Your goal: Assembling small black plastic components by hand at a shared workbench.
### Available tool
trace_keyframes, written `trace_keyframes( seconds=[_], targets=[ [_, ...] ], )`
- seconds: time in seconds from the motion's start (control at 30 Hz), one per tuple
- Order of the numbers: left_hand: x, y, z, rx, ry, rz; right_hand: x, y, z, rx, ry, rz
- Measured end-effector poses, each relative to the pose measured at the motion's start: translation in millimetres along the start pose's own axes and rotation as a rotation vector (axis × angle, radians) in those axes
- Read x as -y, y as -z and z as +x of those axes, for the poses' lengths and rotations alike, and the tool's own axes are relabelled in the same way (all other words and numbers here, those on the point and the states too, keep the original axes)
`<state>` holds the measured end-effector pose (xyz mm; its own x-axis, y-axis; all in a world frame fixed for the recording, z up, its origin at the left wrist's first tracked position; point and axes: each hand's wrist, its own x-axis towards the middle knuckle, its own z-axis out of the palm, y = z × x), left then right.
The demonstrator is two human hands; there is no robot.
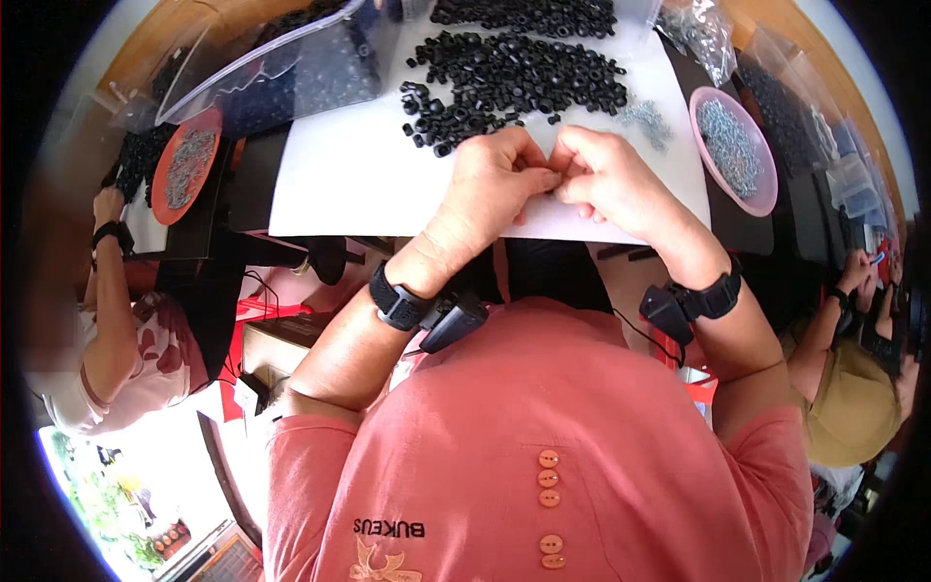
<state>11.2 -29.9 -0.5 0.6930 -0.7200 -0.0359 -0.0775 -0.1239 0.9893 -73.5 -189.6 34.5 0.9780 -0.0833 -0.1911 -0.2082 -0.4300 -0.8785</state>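
My left hand [490, 184] and my right hand [611, 179] meet above the near part of a white sheet [339, 175]. Thumbs and forefingers of both are pinched together, tip to tip. Whatever is between the fingertips is too small or hidden to make out. Just beyond them lies a wide spread of small black ring-like parts [524, 73]. To the right of that spread, a small heap of tiny silvery pieces [648, 123] rests on the sheet, close to my right hand.
A pink bowl [766, 194] of tiny metallic pieces stands right of the sheet. At left are a clear bin [291, 82] of black parts and an orange bowl [160, 209]. A clear plastic bag [700, 39] lies far right. Other people [126, 339] work on both sides.
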Motion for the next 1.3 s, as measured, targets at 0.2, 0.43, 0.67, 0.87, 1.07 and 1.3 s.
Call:
trace_keyframes(
  seconds=[0.2, 0.43, 0.67, 0.87, 1.07, 1.3],
  targets=[
    [-6.7, 5.9, -30.9, -0.132, -0.096, -0.187, 8.6, -12.9, 2.8, -0.087, 0.209, -0.595],
    [-0.9, 33.6, -60.9, -0.286, -0.009, -0.333, 144.1, 12.8, 66.3, -0.306, 0.817, -0.164],
    [11.5, 39.7, -56.6, -0.251, -0.043, -0.327, 115.4, 34.5, -11.3, 0.082, 1.24, 0.278],
    [4.6, 38.2, -53.7, -0.274, -0.088, -0.294, 123.3, 15.8, -31.0, -0.006, 1.211, 0.207],
    [0.6, 25.9, -58.0, -0.323, -0.171, -0.221, 131.0, 27.3, -48.5, -0.044, 1.329, 0.04],
    [16.0, 23.1, -65.2, -0.313, -0.171, -0.226, 139.3, 73.6, -62.9, -0.091, 1.398, -0.196]
  ],
)
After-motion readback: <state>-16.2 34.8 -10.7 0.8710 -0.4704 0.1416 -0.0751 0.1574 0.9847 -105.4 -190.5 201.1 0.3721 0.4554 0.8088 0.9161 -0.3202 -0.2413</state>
